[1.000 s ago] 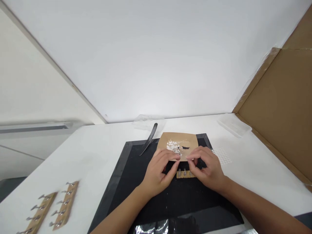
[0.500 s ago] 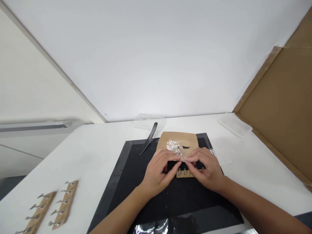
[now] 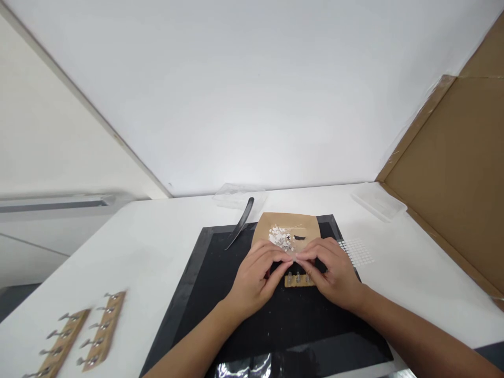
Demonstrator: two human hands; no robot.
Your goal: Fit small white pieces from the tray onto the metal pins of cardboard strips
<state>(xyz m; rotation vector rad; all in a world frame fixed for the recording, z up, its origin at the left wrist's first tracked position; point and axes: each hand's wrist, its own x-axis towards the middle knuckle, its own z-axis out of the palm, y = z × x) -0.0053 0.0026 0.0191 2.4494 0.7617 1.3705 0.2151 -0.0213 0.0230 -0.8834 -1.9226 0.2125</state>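
My left hand and my right hand meet above a black mat, thumb and fingers of each pinched together. Their fingertips almost touch; whatever is between them is too small to make out. Just beyond the fingers sits a shallow brown paper tray. It holds a heap of small white round pieces and a short black strip. Below the fingertips, a brown strip carries several small clear pieces in a row. My right hand hides part of that strip.
A curved black tool lies across the mat's far edge. White dots on a sheet lie right of the mat. Two wooden strips with metal clips are at the left. Behind are clear plastic wrap and a clear tray.
My right fingertips have moved slightly left, closing on the left fingertips. Both hands stay pinched. The tray and the other things have not moved.
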